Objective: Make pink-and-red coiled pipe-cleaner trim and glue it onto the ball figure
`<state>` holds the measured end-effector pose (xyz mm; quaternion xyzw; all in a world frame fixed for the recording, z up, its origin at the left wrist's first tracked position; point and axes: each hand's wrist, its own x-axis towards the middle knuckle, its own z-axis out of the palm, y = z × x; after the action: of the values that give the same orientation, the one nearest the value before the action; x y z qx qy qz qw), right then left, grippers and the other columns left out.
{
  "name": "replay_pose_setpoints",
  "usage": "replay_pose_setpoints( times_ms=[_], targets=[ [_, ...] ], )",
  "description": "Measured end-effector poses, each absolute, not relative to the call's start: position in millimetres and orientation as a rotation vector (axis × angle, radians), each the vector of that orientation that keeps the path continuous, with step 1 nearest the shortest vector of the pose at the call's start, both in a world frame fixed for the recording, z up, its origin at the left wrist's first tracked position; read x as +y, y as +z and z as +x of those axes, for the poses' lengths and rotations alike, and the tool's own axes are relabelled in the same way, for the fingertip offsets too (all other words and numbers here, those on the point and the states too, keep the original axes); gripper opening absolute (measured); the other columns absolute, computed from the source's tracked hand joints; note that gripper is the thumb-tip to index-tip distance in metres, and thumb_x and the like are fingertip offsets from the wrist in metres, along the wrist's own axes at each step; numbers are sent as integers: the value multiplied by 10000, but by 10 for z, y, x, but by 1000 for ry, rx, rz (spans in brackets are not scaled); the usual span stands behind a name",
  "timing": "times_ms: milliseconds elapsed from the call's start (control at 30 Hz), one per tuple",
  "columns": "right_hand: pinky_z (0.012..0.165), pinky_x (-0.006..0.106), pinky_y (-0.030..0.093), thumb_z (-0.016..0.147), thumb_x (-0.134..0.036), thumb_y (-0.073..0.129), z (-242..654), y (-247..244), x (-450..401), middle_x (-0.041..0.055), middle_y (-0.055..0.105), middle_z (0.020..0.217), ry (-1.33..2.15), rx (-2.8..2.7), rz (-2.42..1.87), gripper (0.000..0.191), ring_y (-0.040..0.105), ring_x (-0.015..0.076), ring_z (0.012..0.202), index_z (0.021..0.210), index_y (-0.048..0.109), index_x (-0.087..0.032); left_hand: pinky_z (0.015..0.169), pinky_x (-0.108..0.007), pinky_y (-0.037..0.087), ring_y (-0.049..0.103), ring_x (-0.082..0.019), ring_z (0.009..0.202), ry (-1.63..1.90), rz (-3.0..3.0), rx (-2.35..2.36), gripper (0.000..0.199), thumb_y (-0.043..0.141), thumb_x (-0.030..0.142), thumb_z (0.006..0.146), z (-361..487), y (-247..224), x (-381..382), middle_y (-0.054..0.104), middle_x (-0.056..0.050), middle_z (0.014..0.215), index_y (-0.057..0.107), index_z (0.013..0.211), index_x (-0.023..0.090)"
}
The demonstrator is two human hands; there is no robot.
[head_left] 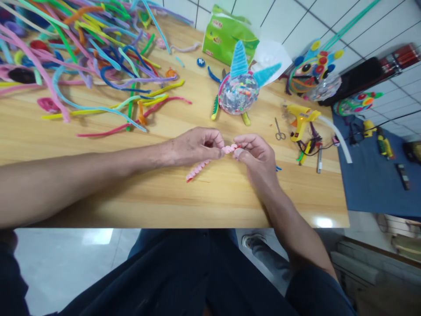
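Note:
A pink and red twisted pipe cleaner [230, 149] stretches between my two hands over the front of the wooden table. My left hand [208, 145] pinches it near its middle, and a coiled tail hangs out below that hand toward the lower left. At the other end, my right hand [256, 153] is closed on its red tip with thumb and fingers. Just beyond the hands stands a clear round ornament [238, 94] filled with colourful bits, with two blue fuzzy ears on top. Pliers with green and yellow handles [215, 108] lie partly hidden behind it.
Loose pipe cleaners [98, 66] are heaped at the back left. A green tissue pack [226, 37] stands by the tiled wall. To the right lie small scissors [280, 131], a yellow glue gun [301, 118] and a pen [319, 159]. Decorated ornaments [309, 72] sit behind them.

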<state>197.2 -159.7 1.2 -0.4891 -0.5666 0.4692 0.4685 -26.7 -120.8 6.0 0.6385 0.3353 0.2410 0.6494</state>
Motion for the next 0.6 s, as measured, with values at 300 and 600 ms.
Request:
replay_pose_setpoints(
  times_ms=[300, 600],
  targets=[
    [705, 320, 557, 850, -325, 835, 2056, 144, -1560, -17, 775, 794, 1178, -1594, -1344, 111, 673, 149, 704, 857, 760, -243, 597, -225, 395, 572, -111, 602, 457, 1745, 801, 214, 716, 397, 955, -347, 117, -1111, 649, 29, 693, 732, 936, 184],
    [770, 372, 566, 983, -239, 700, 2236, -185, -1398, 24, 768, 864, 345, -2124, -1203, 81, 699, 205, 792, 908, 723, -261, 776, -273, 478, 718, -194, 896, 567, 2332, 1029, 183, 617, 278, 998, -417, 74, -1102, 783, -47, 955, 757, 1058, 177]
  ],
)
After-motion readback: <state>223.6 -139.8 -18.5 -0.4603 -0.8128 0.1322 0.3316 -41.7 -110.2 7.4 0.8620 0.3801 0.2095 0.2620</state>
